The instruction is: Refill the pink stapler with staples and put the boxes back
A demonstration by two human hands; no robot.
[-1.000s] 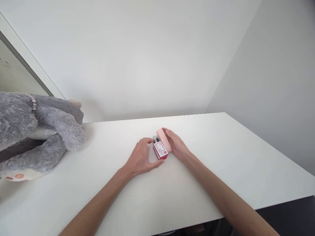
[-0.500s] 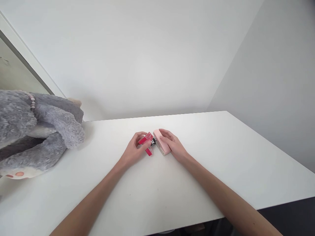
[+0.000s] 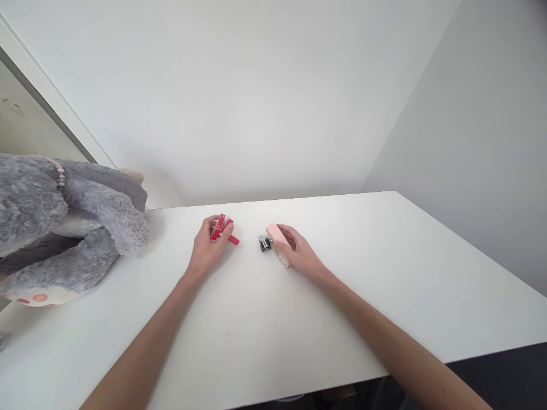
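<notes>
My left hand (image 3: 208, 249) is closed around a small red box (image 3: 221, 229) with a white label, lifted a little off the white table (image 3: 265, 319), left of centre. My right hand (image 3: 299, 252) lies on a pale pink stapler (image 3: 276, 244) that rests on the table, fingers wrapped over its top. The stapler's dark metal front end (image 3: 265, 243) sticks out to the left of my fingers. Box and stapler are a hand's width apart.
A large grey plush toy (image 3: 64, 228) with a pink-padded paw and a bead string lies at the table's left end. White walls stand behind and to the right. The table's front edge (image 3: 384, 373) runs close to me, with dark floor below.
My left hand picked the red box away from the stapler and carried it to the left and back. My right hand stayed on the stapler, which shifted slightly.
</notes>
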